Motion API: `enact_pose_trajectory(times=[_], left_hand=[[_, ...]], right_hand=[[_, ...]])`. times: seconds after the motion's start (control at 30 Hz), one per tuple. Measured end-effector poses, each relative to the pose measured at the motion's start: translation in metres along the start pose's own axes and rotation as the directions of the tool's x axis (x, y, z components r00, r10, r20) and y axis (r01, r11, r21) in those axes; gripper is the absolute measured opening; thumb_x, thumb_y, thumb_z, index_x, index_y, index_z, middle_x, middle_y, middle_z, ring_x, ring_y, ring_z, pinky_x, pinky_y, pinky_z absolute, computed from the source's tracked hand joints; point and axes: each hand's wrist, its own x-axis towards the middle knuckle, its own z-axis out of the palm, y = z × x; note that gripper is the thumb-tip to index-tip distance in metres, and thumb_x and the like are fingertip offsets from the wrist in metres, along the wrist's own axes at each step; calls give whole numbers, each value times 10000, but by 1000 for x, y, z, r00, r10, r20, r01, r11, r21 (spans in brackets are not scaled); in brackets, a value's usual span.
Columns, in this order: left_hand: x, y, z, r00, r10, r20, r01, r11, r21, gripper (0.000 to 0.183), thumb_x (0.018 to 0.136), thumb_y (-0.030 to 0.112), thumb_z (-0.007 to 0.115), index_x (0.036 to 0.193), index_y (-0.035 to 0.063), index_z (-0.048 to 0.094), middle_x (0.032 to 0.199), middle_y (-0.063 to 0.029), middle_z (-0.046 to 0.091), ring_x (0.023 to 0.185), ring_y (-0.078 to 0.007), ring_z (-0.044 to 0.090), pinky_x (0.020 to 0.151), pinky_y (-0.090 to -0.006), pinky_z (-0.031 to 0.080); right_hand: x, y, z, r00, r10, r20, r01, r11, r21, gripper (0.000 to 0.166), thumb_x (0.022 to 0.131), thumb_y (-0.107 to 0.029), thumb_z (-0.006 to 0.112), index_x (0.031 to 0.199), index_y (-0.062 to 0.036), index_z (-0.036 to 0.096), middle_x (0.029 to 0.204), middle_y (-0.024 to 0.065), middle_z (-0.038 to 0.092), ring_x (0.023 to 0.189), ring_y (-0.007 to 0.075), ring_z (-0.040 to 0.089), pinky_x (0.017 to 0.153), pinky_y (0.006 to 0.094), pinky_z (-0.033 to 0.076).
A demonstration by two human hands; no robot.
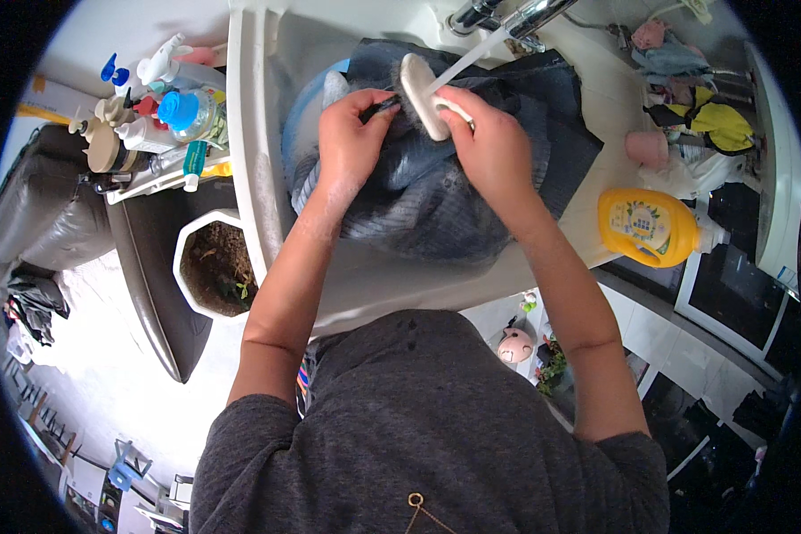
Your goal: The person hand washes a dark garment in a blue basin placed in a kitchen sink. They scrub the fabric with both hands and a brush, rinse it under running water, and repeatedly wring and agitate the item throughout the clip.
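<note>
My right hand (490, 140) is closed round the handle of a white scrub brush (422, 97), whose bristles face left. A stream of water (474, 59) from the chrome faucet (527, 17) runs down at the brush. Pinched in my left hand (355, 137), just left of the bristles, is a piece of dark fabric. Beneath both hands lies a heap of wet dark clothes (427, 213), partly ribbed or striped, in a blue basin (300, 107) with suds. The basin stands in a white sink (374, 280); most of its rim is hidden by the clothes.
Pump bottles and a blue-capped bottle (180, 113) crowd a shelf on the left. Below them is a white planter (187, 267) with soil. On the right lies a yellow detergent jug (647, 227), near a pink cup (646, 148) and yellow-black cloth (714, 120).
</note>
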Motion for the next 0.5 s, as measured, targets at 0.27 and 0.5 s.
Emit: enact_pose_trajectory(times=[0.27,0.5], left_hand=[[-1,4,-2,985,-126,119,138,986,-99,180,892,65,696,1047,-24,719,924,-72,735,843,-126,660,785,-270,510],[22,-19,-10,863,-292,413,501,598,-625,309,917,89,668,1199,-35,675,1038,-86,719,913,-157,673,853,-290,540]], right_hand=[[10,29,-11,995,96,4,-96,995,0,259,936,-253,646,1183,-205,705,975,184,711,876,382,691,744,439,551],[-2,30,-42,897,442,-20,-357,750,556,306,988,-182,620,1285,-134,672,773,-6,620,566,53,508,483,231,411]])
